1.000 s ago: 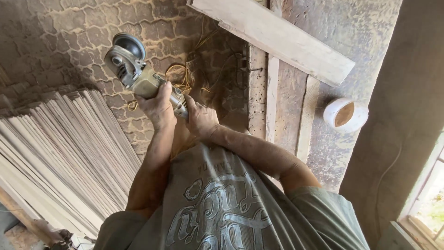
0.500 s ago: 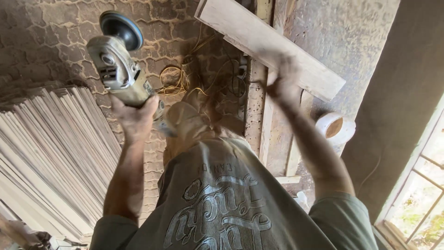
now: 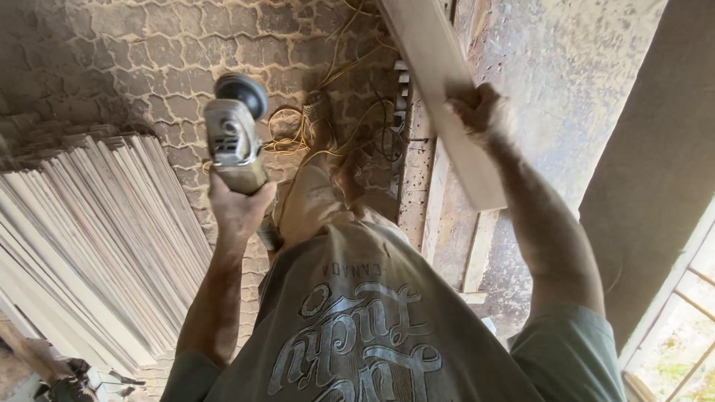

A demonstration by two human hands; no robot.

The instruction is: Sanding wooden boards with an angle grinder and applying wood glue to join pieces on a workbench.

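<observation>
Left hand [image 3: 240, 208] wraps fingers round the grinder [image 3: 232, 138]; right hand [image 3: 480, 112] clamps the plank [image 3: 447, 89]. One-handed, that grinder could twist loose, or snag the yellow cord [image 3: 298, 138].

My right hand [image 3: 477, 112] has left the grinder [image 3: 232, 138] and now grips the pale plank [image 3: 447, 97], swung from lying crosswise to nearly lengthwise. My left hand [image 3: 238, 208] alone holds the grinder, disc raised. White tub gone from view.

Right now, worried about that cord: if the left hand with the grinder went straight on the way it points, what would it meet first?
Probably the paved floor; depth is unclear. The left hand aims the grinder beside, not at, the yellow cord. The right hand grips a plank, aside.
</observation>
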